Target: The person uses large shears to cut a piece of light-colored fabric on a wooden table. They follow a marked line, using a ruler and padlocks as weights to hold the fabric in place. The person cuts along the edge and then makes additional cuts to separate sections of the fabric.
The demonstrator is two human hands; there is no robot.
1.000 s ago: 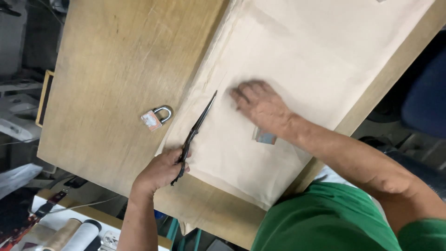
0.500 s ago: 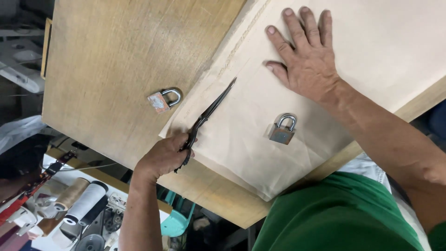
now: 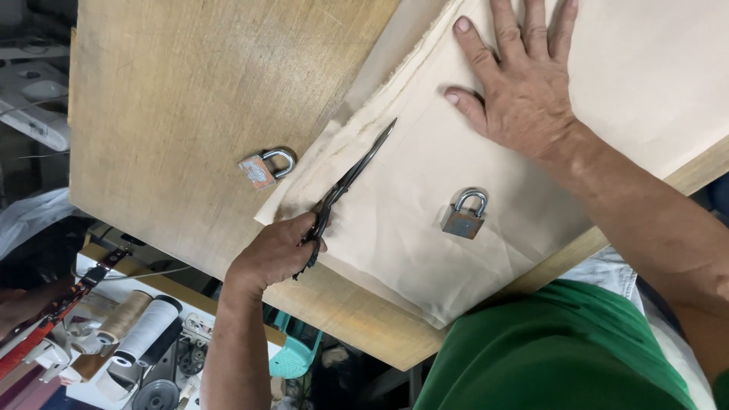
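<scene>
My left hand [image 3: 277,254] grips the handles of dark scissors [image 3: 345,186]. The blades lie along the left edge of a stack of beige cloth [image 3: 410,205] and point up and to the right. My right hand [image 3: 520,83] lies flat on the cloth, fingers spread, above and to the right of the scissor tips. A metal padlock [image 3: 465,215] rests on the cloth below my right hand. A second padlock [image 3: 266,167] sits on the bare wooden table [image 3: 190,99], just left of the cloth's edge.
The table's near edge [image 3: 357,319] runs diagonally below the cloth. Beneath it at lower left are thread spools [image 3: 144,326], a sewing machine part and a teal plastic stool [image 3: 292,357]. My green shirt [image 3: 562,357] fills the lower right.
My right hand slid up and to the right across the cloth, uncovering the padlock that lies on it. The view moved closer. My left hand kept its hold on the scissors.
</scene>
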